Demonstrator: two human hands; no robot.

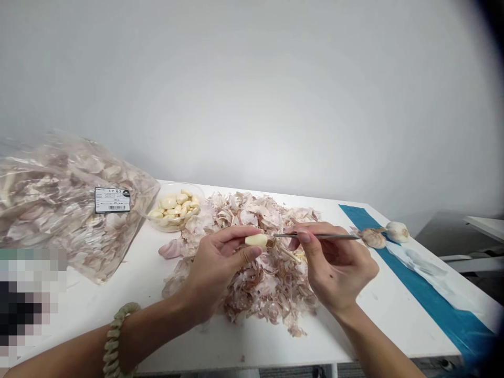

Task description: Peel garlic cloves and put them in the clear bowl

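Peeled garlic clove [255,240], smooth and waxy, pinched between thumb and fingers of the left hand [214,268] above a papery heap of skins [263,296] mid-table on my feed; the right hand [336,265], fingers pressed together, grips a slender metal pick [318,236], its tip at the clove's end.

Bright, even light falls on the table [394,325], leaving only faint, soft shadows and no hard glare. Wide-lens distortion bends its edges. A dark vignette [490,21] closes in beyond its far right corner, and a blocky pixelated patch [29,299] hides its left end.
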